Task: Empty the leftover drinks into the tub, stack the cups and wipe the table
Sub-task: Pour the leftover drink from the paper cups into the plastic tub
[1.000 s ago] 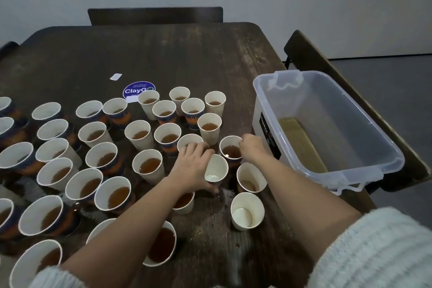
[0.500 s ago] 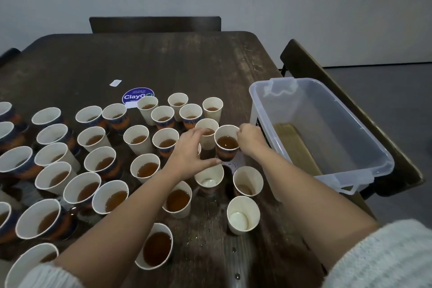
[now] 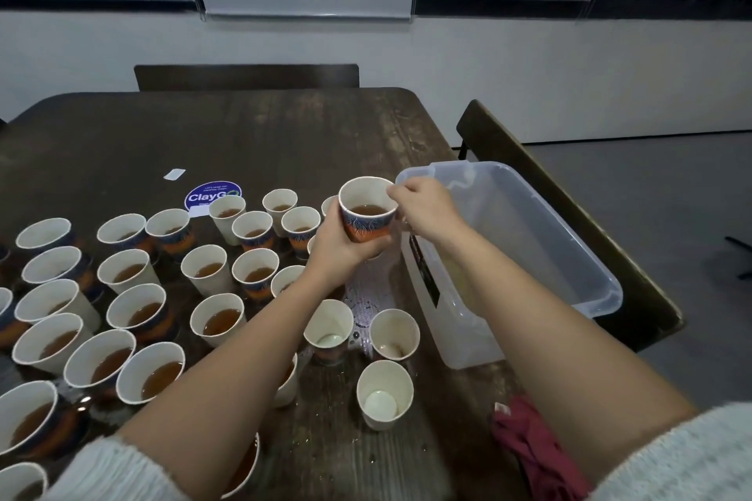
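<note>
A blue-and-orange paper cup (image 3: pixel 367 222) with brown drink in it is raised above the table, just left of the clear plastic tub (image 3: pixel 578 256). My left hand (image 3: pixel 337 246) grips its lower wall from the left. My right hand (image 3: pixel 425 207) pinches its rim on the right side. The tub holds a shallow pool of brown liquid. Three drained cups (image 3: pixel 384 393) stand in front of the tub. Many cups with drink (image 3: pixel 217 317) crowd the left half of the dark wooden table (image 3: pixel 260 142).
A dark red cloth (image 3: pixel 533 447) lies near the table's front edge by my right arm. Spilled drops wet the wood beside the tub. A round ClayGo sticker (image 3: pixel 203 197) and a white label are stuck mid-table. Chairs stand behind and to the right.
Both hands have lifted one filled cup off the table toward the tub; a second ago they were down among the cups. The view has tilted up.
</note>
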Available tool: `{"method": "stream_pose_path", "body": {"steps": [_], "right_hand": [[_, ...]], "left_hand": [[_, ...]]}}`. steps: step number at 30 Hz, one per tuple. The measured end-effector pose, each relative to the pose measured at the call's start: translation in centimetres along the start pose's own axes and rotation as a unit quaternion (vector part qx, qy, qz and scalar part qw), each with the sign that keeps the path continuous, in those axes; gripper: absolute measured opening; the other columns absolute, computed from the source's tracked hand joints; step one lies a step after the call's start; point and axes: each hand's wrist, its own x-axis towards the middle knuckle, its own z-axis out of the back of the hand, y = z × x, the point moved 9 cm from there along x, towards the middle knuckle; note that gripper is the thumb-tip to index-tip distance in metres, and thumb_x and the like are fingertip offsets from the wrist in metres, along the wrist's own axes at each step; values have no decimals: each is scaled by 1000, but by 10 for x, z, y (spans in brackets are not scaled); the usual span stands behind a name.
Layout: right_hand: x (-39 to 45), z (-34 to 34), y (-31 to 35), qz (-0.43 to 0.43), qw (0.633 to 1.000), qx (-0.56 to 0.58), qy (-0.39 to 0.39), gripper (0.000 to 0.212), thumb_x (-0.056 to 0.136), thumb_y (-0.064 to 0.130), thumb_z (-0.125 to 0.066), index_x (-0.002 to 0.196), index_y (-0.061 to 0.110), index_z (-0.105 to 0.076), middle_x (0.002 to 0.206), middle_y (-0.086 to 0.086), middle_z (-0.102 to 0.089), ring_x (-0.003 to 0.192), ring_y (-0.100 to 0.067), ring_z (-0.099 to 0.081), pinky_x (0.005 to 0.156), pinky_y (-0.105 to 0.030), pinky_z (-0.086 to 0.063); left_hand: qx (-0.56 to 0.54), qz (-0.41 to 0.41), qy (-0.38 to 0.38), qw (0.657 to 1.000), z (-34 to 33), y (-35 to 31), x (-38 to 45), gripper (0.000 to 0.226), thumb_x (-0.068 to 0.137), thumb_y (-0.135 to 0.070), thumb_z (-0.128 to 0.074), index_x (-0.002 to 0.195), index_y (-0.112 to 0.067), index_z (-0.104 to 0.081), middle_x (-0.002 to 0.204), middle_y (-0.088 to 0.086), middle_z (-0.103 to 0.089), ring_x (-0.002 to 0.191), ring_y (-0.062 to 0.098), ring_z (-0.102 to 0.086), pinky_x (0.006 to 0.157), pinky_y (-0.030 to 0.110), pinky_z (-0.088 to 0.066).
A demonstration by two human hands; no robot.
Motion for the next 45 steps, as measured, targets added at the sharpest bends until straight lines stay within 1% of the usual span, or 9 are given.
{"method": "stream_pose_path", "body": {"steps": [3,7,10,13,20,25,28,32,45], "right_hand": [[-11,6,-18,-78,982,160,67,39,95,53,-50,109,18,-59,102,-3,-59,93,-20,-59,89,-43,-52],[-22,-1,-45,-161,920,300,194,60,84,70,-50,122,24,-54,116,-13,-58,110,-34,-60,96,-50,-51],[-22,7,-56,-163,899,360,191,50,87,65,-51,112,22,-59,115,-15,-61,103,-33,-65,96,-47,-52],[-18,23,-69,-157,903,367,157,39,89,58,-54,105,23,-59,112,-13,-59,103,-30,-62,94,-42,-53],[-7,62,-103,-115,951,284,40,36,95,51,-51,123,29,-45,117,-3,-56,110,-26,-57,89,-40,-54],[8,74,-136,-107,975,183,-63,76,79,68,-58,142,31,-36,137,-2,-50,119,-25,-53,99,-52,-48],[9,76,-147,-107,980,140,-90,99,65,80,-53,148,33,-27,148,-5,-41,131,-30,-45,104,-55,-43],[15,78,-159,-92,986,89,-110,84,83,68,-56,151,31,-23,153,-6,-35,136,-31,-39,109,-54,-39],[19,85,-168,-84,983,11,-165,88,83,68,-56,152,31,-18,150,-11,-33,136,-35,-35,108,-54,-38]], "left_hand": [[-9,-24,-9,1000,-7,-16,6,64,57,-28,-83,107,-38,-44,108,-15,-58,94,-15,-57,81,9,-46],[-16,-40,7,999,-29,-29,18,71,59,-26,-90,112,-34,-44,109,-16,-60,102,0,-60,82,14,-50],[-28,-37,32,998,-50,-29,25,72,63,-20,-90,116,-34,-42,111,-11,-61,105,7,-61,84,20,-50],[-39,-31,68,996,-74,-26,30,85,52,-40,-91,122,-34,-42,119,-3,-61,113,14,-60,94,35,-52],[182,-20,119,976,-102,1,35,112,56,-74,-72,146,-21,-30,147,6,-41,137,25,-37,110,54,-33],[259,39,131,956,-107,29,17,76,96,-54,-38,154,-23,0,162,-2,4,149,19,4,118,52,2],[242,38,124,961,-108,34,15,71,99,-51,-33,153,-26,5,162,-6,9,149,17,7,118,51,4],[225,31,114,967,-110,34,14,66,102,-45,-32,153,-28,6,162,-7,10,149,16,8,119,53,1],[201,39,103,973,-113,37,10,69,95,-52,-23,153,-29,7,162,-7,11,149,16,8,120,52,-1]]}}
